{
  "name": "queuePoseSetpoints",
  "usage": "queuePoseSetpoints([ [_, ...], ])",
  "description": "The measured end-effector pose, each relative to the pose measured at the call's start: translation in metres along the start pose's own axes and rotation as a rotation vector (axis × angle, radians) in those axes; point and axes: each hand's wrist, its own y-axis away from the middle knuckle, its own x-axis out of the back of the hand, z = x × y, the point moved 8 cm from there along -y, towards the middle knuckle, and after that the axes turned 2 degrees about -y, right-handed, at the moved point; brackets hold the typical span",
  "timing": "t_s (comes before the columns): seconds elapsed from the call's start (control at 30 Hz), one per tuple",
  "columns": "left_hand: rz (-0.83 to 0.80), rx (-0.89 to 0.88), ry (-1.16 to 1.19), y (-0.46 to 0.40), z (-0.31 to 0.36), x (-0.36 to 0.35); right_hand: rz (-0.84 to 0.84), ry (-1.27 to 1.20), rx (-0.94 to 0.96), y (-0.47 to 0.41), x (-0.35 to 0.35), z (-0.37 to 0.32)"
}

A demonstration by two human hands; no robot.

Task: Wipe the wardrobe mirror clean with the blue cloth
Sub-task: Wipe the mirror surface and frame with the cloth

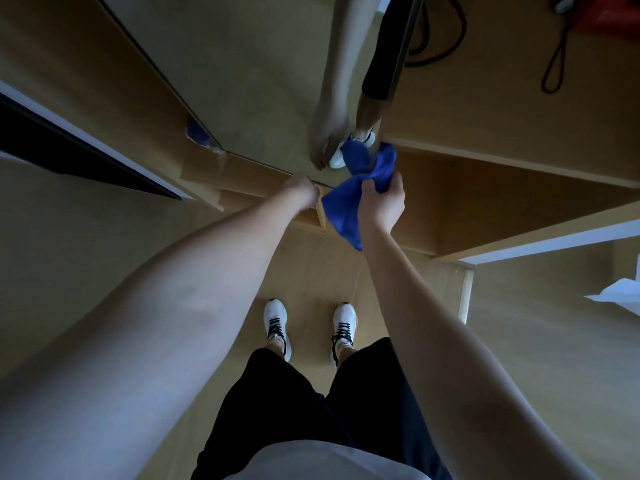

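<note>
The wardrobe mirror (249,81) rises ahead of me, its lower edge near the floor. It reflects my arm, a leg and the cloth. My right hand (382,202) is closed on the blue cloth (346,206), which is bunched against the mirror's lower right corner, with a loose end hanging below my wrist. My left hand (302,192) is closed, knuckles up, against the mirror's bottom edge just left of the cloth. I cannot tell whether it grips the edge.
Wooden wardrobe panels (485,109) flank the mirror. An open shelf compartment (502,202) lies to the right. A dark panel (69,147) stands at the left. Cables (557,60) hang at the upper right. White paper (620,292) sits at the right edge. My shoes (277,323) stand on wood floor.
</note>
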Motion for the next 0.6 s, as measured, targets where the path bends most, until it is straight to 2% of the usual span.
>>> queuePoseSetpoints([
  [0.13,-0.017,-0.03,-0.128,0.001,-0.004,-0.004,-0.162,0.118,-0.069,-0.013,0.001,0.003],
  [0.27,-0.065,-0.089,-0.164,0.001,0.001,-0.004,-0.022,0.014,0.093,-0.001,0.014,-0.027],
  [0.33,-0.117,-0.084,-0.159,0.001,0.003,-0.006,0.006,-0.033,0.101,0.006,0.013,-0.023],
  [0.43,-0.055,-0.062,-0.151,0.002,0.003,-0.001,-0.067,0.025,0.02,-0.001,0.003,-0.001],
  [0.5,-0.043,-0.059,-0.159,0.007,0.001,-0.002,-0.165,0.156,-0.061,-0.008,-0.002,0.012],
  [0.6,-0.021,-0.086,-0.172,0.006,0.002,-0.001,-0.161,0.233,-0.024,-0.012,0.004,0.004],
])
